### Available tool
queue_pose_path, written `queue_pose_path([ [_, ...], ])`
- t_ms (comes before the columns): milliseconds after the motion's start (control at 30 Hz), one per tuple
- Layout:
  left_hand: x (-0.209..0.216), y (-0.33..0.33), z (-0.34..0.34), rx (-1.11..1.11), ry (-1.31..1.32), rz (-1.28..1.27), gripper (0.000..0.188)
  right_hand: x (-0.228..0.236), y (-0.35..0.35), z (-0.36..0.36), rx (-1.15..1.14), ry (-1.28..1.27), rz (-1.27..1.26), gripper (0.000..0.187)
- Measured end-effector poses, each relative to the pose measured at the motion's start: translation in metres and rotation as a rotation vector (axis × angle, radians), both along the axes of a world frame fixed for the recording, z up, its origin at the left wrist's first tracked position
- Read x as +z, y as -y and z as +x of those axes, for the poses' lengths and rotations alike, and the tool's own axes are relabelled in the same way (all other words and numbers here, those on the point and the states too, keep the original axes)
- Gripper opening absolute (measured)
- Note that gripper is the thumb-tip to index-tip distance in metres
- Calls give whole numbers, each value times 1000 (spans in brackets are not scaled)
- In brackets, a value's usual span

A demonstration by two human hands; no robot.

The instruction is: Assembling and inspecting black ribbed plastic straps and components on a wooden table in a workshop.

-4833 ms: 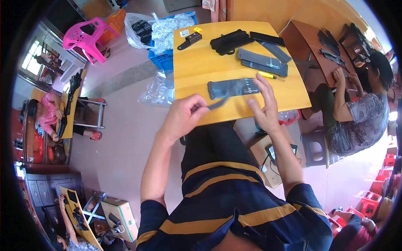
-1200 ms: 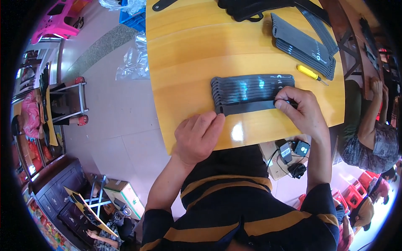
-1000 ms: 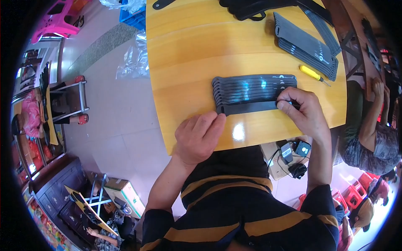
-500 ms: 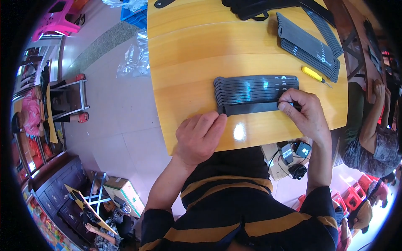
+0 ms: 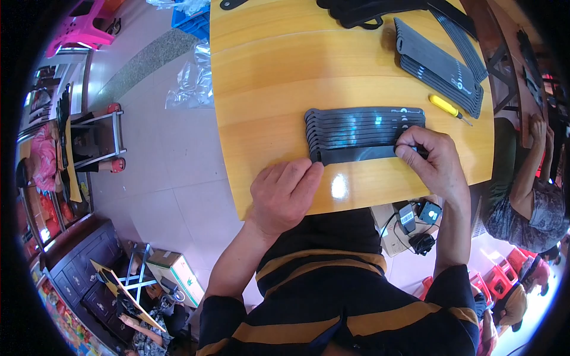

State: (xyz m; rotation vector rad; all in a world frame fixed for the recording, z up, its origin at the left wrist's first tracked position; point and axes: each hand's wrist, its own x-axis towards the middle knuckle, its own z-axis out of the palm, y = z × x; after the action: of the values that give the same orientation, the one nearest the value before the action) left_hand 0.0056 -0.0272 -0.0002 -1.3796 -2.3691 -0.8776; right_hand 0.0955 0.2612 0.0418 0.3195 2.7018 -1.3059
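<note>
A row of overlapping flat black straps [image 5: 365, 128] lies on the wooden table in front of me, their looped ends lined up on the left and small pale printing on the right. The nearest strap [image 5: 358, 155] lies along the front of the row. My left hand [image 5: 284, 194] pinches its left end with thumb and forefinger. At its right end my right hand [image 5: 438, 159] is closed in a pinch, fingers bent over the tip. A yellow-handled screwdriver [image 5: 444, 105] lies to the right, beyond my right hand.
More straps are stacked [image 5: 436, 62] at the far right of the table [image 5: 261, 101], near dark items [image 5: 362, 12] at the back. Left of the table are a plastic bag [image 5: 193, 83] and a blue crate [image 5: 193, 22]. Below its front edge sits a box with cables [image 5: 415, 228]. Other people work nearby.
Both hands keep their grip on the nearest strap, and the row stays in place. The whole view has shifted very slightly.
</note>
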Motion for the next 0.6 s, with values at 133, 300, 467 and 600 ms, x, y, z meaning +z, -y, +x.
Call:
queue_pose_path([
  [133,-1,0,-1,-2,-3,-3,21,0,0,1,-3,9,-15,13],
  [300,-1,0,0,6,9,-18,20,0,0,1,-1,23,-23,14],
  [467,-1,-1,0,12,14,-16,21,0,0,1,3,4,-6,14],
  [600,-2,-2,0,26,33,-14,21,1,2,-1,-11,-6,-3,12],
])
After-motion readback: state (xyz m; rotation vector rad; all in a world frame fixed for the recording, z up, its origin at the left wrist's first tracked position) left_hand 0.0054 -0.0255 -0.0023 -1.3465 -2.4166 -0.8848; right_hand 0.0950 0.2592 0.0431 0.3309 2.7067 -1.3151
